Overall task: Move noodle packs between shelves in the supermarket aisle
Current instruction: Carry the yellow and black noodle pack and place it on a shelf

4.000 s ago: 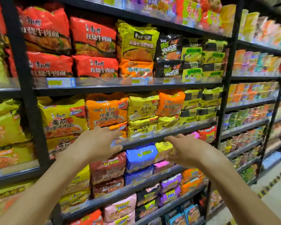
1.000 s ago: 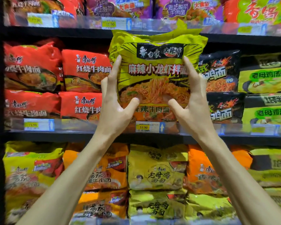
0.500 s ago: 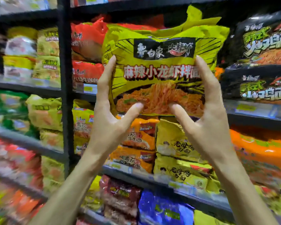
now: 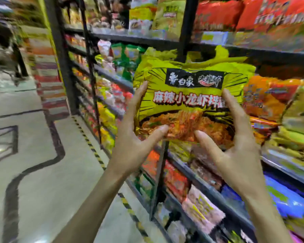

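The fingers (image 4: pixel 139 98) of the left hand (image 4: pixel 130 142) run up the left edge of a yellow noodle pack (image 4: pixel 191 102), and the thumb presses on its front near the lower edge, over the printed picture of noodles. The right hand (image 4: pixel 239 155) mirrors this: its fingers (image 4: pixel 232 106) lie along the right edge and its thumb presses the front low down. The two thumb tips are near each other but apart. Each hand pinches one side of the pack, with most of the fingers hidden behind it. The pack stands upright between the fingers with its front to the camera, held in the air in front of the shelves (image 4: pixel 209 190). Both bare forearms reach up from below, palms turned toward each other. Beyond the right fingers sit blurred orange packs (image 4: pixel 263 100), and below that hand are blue packs (image 4: pixel 286 197). Left of the left hand is the pale floor (image 4: pixel 42 172), with a black-and-yellow striped line (image 4: pixel 95 152) along the foot of the shelves.
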